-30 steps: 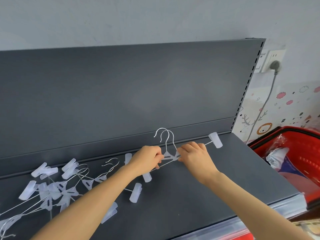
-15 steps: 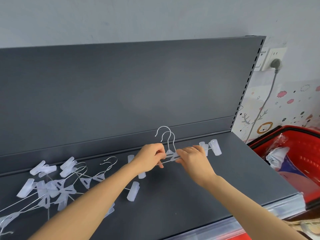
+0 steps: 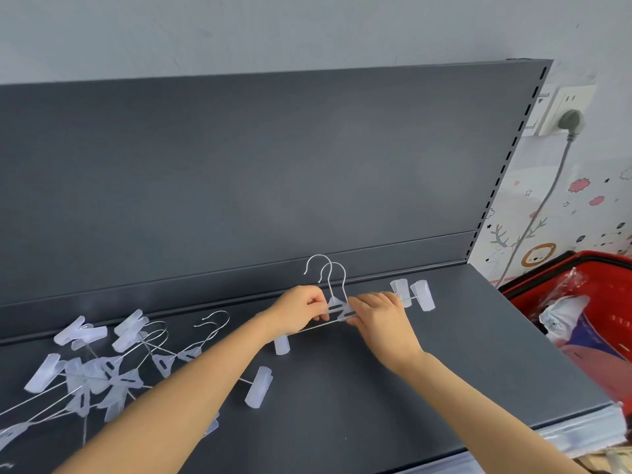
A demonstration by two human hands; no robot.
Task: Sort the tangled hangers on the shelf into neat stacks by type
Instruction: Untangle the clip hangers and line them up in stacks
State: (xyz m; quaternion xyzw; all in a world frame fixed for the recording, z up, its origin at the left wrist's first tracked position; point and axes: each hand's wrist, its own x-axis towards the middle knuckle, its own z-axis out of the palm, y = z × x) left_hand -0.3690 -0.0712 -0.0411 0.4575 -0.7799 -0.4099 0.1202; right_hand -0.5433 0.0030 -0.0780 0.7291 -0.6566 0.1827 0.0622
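1. Hangers of thin white wire with translucent plastic clips (image 3: 337,307), two of them laid together, are held just above the dark grey metal shelf (image 3: 444,371), near the middle of its rear edge, with both hooks pointed at the shelf's upright back panel.
2. The wire bar is gripped by the curled left hand (image 3: 301,311) beside the plastic neck pieces, and those pieces are pinched from the other side by the right hand (image 3: 379,318).
3. A pair of end clips (image 3: 413,295) is seen side by side toward the shelf's right end.
4. A tangled heap of similar clip hangers (image 3: 102,367) is spread over the shelf's left end.
5. A red plastic basket (image 3: 519,301) is seen beyond the shelf's right end.
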